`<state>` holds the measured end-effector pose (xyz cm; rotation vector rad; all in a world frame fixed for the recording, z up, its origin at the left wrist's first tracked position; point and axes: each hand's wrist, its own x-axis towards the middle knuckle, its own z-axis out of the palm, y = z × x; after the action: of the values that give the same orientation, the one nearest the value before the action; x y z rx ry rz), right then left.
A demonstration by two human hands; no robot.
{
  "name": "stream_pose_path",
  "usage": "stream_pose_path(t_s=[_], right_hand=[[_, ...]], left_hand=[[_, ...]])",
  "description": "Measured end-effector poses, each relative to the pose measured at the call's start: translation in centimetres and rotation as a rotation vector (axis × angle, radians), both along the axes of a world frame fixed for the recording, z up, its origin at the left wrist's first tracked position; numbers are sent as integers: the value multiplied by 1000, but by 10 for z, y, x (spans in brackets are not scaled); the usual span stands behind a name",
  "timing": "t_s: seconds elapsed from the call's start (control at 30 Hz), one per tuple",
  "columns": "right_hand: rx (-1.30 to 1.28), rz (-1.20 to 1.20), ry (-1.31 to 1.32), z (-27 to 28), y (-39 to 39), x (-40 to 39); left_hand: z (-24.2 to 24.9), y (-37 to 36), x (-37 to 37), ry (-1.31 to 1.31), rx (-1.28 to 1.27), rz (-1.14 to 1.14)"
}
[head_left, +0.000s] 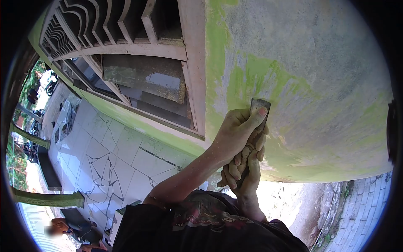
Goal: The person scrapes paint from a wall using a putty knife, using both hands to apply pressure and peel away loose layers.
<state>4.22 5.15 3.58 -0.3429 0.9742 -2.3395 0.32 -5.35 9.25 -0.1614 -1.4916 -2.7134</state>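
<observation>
A long, narrow scraper-like tool (260,103) with a worn, dirty surface has its flat end against the painted wall (294,109). My left hand (243,126) is closed round its upper part, the thumb lying along it near the flat end. Lower down, my right hand (247,172) wraps its fingers round the other end. Patches of bright green paint show on the wall around the tool's tip, with scraped grey and whitish areas to the right and above.
Left of the wall corner is a window frame (195,84) with glass panes and wavy grille slats. A tiled floor (126,143) with cracked pieces lies below. Another person (61,227) is at the lower left. Paving blocks (361,210) show at lower right.
</observation>
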Motion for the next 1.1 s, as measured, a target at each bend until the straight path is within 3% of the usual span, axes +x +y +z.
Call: stream_pose_path(t_s=[0.07, 0.13, 0.37, 0.47, 0.67, 1.1], right_hand=[[34, -29, -52, 4, 3, -4], [-195, 93, 17, 7, 2, -18], [-162, 82, -57, 9, 6, -10], [-146, 113, -51, 18, 10, -11], [-126, 84, -106, 19, 7, -2], [-225, 126, -110, 30, 1, -4]], left_hand=[[-5, 5, 1, -19, 37, 8], [19, 1, -4, 54, -17, 35], [1, 5, -6, 80, 16, -12], [28, 5, -5, 76, 19, 23], [8, 4, -3, 55, 95, -9], [31, -4, -1, 50, 67, -57]])
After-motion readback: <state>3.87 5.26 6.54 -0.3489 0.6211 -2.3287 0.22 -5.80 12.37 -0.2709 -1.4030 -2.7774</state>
